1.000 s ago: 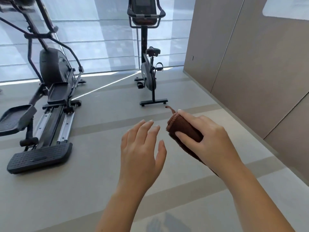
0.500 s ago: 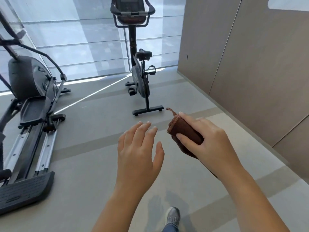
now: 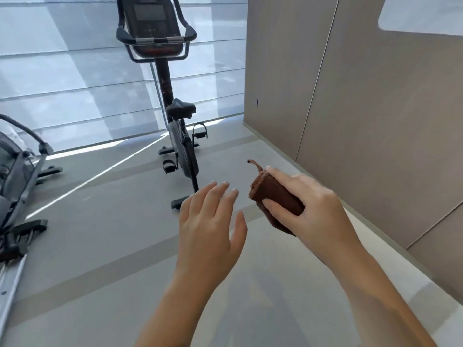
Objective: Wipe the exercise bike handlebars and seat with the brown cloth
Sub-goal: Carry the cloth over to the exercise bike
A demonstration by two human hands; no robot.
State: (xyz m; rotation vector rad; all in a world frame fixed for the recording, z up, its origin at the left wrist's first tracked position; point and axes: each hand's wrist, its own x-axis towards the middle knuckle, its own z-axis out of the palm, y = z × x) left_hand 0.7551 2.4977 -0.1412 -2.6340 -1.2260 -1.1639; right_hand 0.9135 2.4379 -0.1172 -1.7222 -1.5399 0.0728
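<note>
A black exercise bike (image 3: 184, 151) stands ahead by the window. Its handlebars (image 3: 155, 41) curve round a dark console at the top, and its black seat (image 3: 181, 109) sits lower on the post. My right hand (image 3: 308, 209) grips a folded brown cloth (image 3: 273, 194) between thumb and fingers, with a small loop sticking up at its far end. My left hand (image 3: 210, 221) hovers beside it, fingers straight and spread, holding nothing. Both hands are in mid-air, well short of the bike.
An elliptical trainer (image 3: 17, 176) stands at the left edge, partly cut off. A beige panelled wall (image 3: 350, 96) runs along the right. Shaded windows (image 3: 62, 71) fill the back. Grey floor (image 3: 100, 246) lies between me and the bike.
The bike has grown larger and closer in view, and the elliptical has slid off to the left. Both hands keep the same pose, the right one still holding the cloth.
</note>
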